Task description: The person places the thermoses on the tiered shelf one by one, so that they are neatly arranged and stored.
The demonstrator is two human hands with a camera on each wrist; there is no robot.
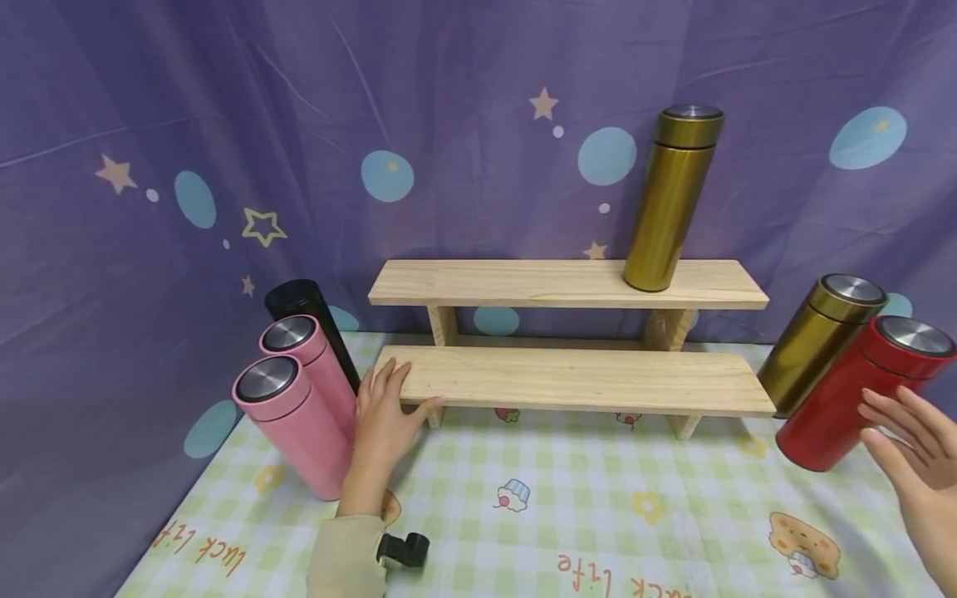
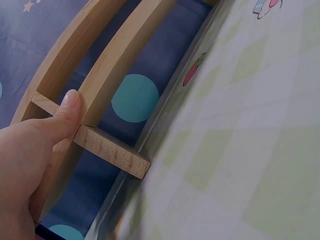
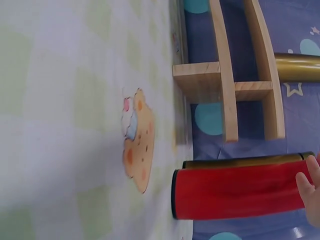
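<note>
My left hand (image 1: 385, 415) rests on the left end of the lower board of a two-step wooden shelf (image 1: 568, 378), fingers on top. Its thumb lies against the board's front edge in the left wrist view. At the right, my right hand (image 1: 915, 448) is spread beside a red thermos flask (image 1: 852, 403), fingers near its upper part; whether they touch it I cannot tell. A gold thermos flask (image 1: 673, 208) stands upright on the upper board, right of its middle. Partly hidden behind the red flask is another gold thermos flask (image 1: 815, 345).
Two pink thermos flasks (image 1: 306, 440) stand left of the shelf, close to my left forearm, with a black flask (image 1: 329, 320) behind them. A checked tablecloth (image 1: 583, 523) covers the table. A purple curtain (image 1: 478, 91) hangs close behind the shelf.
</note>
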